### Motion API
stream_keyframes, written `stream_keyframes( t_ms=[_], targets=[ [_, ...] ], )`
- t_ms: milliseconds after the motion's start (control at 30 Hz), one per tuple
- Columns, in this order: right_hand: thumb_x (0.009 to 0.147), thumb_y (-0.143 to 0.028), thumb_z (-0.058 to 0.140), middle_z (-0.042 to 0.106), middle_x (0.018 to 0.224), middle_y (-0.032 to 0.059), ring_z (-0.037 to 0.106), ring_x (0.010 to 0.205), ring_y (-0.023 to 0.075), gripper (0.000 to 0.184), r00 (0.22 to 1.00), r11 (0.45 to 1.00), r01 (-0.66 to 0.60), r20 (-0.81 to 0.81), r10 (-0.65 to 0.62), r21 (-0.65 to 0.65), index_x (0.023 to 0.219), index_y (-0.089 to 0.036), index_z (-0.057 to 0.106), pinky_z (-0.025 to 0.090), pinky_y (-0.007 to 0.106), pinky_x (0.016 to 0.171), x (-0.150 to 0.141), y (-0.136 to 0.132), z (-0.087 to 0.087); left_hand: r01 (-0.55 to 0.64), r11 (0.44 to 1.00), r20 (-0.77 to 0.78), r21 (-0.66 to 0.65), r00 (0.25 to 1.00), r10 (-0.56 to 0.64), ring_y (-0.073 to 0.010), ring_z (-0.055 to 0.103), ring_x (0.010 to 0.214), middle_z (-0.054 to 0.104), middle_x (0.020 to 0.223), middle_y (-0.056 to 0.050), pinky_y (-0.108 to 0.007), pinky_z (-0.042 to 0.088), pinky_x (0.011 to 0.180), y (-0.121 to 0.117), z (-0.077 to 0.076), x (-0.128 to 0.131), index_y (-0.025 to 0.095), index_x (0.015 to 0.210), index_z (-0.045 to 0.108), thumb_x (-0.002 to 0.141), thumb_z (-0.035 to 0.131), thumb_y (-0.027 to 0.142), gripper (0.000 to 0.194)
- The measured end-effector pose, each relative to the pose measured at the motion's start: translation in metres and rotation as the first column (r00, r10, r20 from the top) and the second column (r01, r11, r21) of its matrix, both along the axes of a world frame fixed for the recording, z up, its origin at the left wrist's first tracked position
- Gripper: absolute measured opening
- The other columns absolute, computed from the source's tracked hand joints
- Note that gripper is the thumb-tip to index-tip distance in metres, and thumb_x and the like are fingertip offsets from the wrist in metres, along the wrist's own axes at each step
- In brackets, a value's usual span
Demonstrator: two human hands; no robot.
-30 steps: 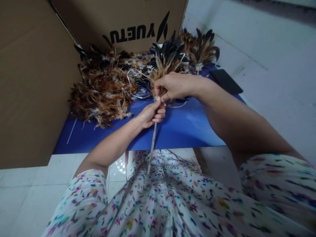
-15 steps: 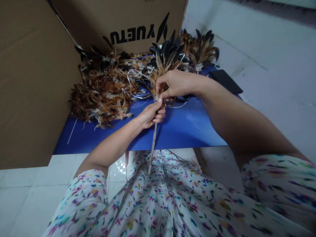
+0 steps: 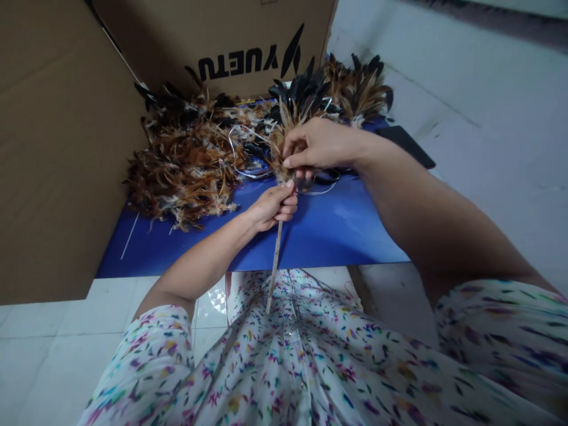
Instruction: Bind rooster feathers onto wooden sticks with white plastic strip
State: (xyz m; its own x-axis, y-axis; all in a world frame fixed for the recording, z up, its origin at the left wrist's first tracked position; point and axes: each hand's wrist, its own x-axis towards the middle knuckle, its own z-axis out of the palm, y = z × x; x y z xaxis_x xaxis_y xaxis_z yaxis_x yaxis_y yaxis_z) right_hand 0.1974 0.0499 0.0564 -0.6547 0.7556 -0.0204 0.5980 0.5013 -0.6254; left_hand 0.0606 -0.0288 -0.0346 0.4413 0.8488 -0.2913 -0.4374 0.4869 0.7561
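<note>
My left hand (image 3: 278, 206) is wrapped round a thin stick (image 3: 275, 260), whose lower end points down towards my lap. Brown and black feathers (image 3: 300, 92) fan out from the stick's far end like a feather duster. Just above the left fist, my right hand (image 3: 313, 147) has its thumb and fingers curled together beside the base of the feathers. What those fingers pinch, if anything, is too small to make out. White strips (image 3: 233, 145) loop over the blue tabletop (image 3: 328, 228) near the feather bundle.
A heap of loose brown feathers (image 3: 186, 160) covers the table's left side. Another feather bundle (image 3: 361, 94) lies at the back right, near a flat black object (image 3: 406, 146). Cardboard with lettering (image 3: 237, 64) stands behind, and a large cardboard panel (image 3: 53, 148) stands on the left.
My right hand has risen slightly away from the left thumb, up along the feathers. The left hand and the stick stay nearly in place.
</note>
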Motion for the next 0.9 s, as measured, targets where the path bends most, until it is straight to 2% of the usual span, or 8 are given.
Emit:
stream_keyframes(
  t_ms=[167, 300, 433, 500, 567, 667, 767, 900],
  targets=[
    [0.078, -0.018, 0.077, 0.067, 0.063, -0.0008, 0.065, 0.06, 0.0125, 0.012, 0.935, 0.995, 0.048, -0.346, -0.075, -0.086, 0.075, -0.019, 0.065, 0.055, 0.024, 0.057, 0.011, -0.001, 0.013, -0.006, 1.0, -0.02, -0.018, 1.0, 0.005, -0.001, 0.02, 0.039, 0.023, 0.058, 0.01, -0.01, 0.014, 0.034, 0.0, 0.0, 0.001, 0.016, 0.076, 0.045, 0.095, 0.054, 0.038, 0.03],
    [0.076, -0.015, 0.076, 0.065, 0.066, -0.002, 0.067, 0.066, 0.0131, 0.014, 0.81, 0.995, 0.1, -0.579, -0.091, -0.016, 0.074, -0.021, 0.063, 0.057, 0.024, 0.06, 0.019, -0.005, 0.026, -0.011, 1.0, -0.017, -0.016, 1.0, 0.011, -0.0011, 0.021, 0.038, 0.024, 0.058, 0.009, -0.01, 0.014, 0.034, 0.0, 0.0, 0.001, 0.016, 0.076, 0.044, 0.098, 0.048, 0.036, 0.029],
    [0.076, -0.037, 0.079, 0.067, 0.076, -0.0036, 0.067, 0.077, 0.0144, 0.018, 0.757, 0.986, 0.138, -0.652, -0.041, 0.098, 0.079, -0.032, 0.062, 0.058, 0.027, 0.065, 0.021, -0.008, 0.03, -0.01, 1.0, -0.017, -0.029, 1.0, 0.009, -0.0011, 0.022, 0.038, 0.026, 0.057, 0.009, -0.01, 0.014, 0.034, 0.0, 0.0, 0.001, 0.016, 0.076, 0.044, 0.097, 0.049, 0.036, 0.029],
    [0.074, -0.034, 0.08, 0.066, 0.073, -0.0028, 0.066, 0.073, 0.0138, 0.02, 0.732, 0.979, 0.165, -0.68, -0.04, 0.121, 0.077, -0.03, 0.061, 0.056, 0.026, 0.059, 0.015, -0.01, 0.028, -0.012, 0.999, -0.009, -0.039, 1.0, 0.012, -0.001, 0.023, 0.039, 0.027, 0.058, 0.009, -0.01, 0.014, 0.034, 0.0, -0.001, 0.001, 0.017, 0.076, 0.045, 0.096, 0.052, 0.037, 0.029],
    [0.074, -0.021, 0.078, 0.063, 0.067, -0.0019, 0.065, 0.065, 0.0124, 0.017, 0.715, 0.979, 0.158, -0.698, -0.027, 0.125, 0.075, -0.024, 0.062, 0.052, 0.025, 0.054, 0.004, -0.012, 0.024, -0.014, 0.999, 0.002, -0.037, 1.0, 0.014, -0.0011, 0.024, 0.039, 0.029, 0.058, 0.009, -0.01, 0.015, 0.034, 0.0, -0.002, 0.001, 0.017, 0.077, 0.045, 0.096, 0.052, 0.037, 0.028],
    [0.075, -0.007, 0.069, 0.064, 0.066, -0.001, 0.062, 0.062, 0.0102, 0.011, 0.82, 0.984, 0.035, -0.567, 0.072, 0.175, 0.074, -0.018, 0.065, 0.049, 0.023, 0.059, -0.018, -0.019, 0.016, -0.016, 0.999, 0.003, -0.043, 1.0, 0.016, -0.0011, 0.023, 0.038, 0.029, 0.058, 0.009, -0.01, 0.014, 0.034, 0.001, -0.003, 0.003, 0.017, 0.078, 0.046, 0.097, 0.051, 0.036, 0.027],
    [0.076, -0.008, 0.067, 0.07, 0.075, 0.0004, 0.062, 0.072, 0.0118, 0.01, 0.936, 0.949, -0.18, -0.25, 0.246, 0.259, 0.078, -0.017, 0.07, 0.047, 0.025, 0.071, -0.045, -0.028, 0.005, -0.029, 0.998, -0.012, -0.063, 1.0, 0.028, -0.0008, 0.022, 0.038, 0.027, 0.058, 0.009, -0.011, 0.013, 0.034, 0.002, -0.005, 0.005, 0.016, 0.076, 0.046, 0.096, 0.051, 0.031, 0.026],
    [0.08, -0.009, 0.062, 0.074, 0.088, 0.0019, 0.065, 0.083, 0.0145, 0.017, 0.886, 0.858, -0.461, 0.068, 0.459, 0.226, 0.089, -0.017, 0.074, 0.046, 0.029, 0.081, -0.084, -0.038, -0.014, -0.069, 0.994, -0.043, -0.079, 0.997, 0.066, -0.0013, 0.023, 0.039, 0.031, 0.057, 0.007, -0.011, 0.013, 0.036, 0.003, -0.009, 0.007, 0.016, 0.069, 0.043, 0.095, 0.039, 0.009, 0.027]
  ],
)
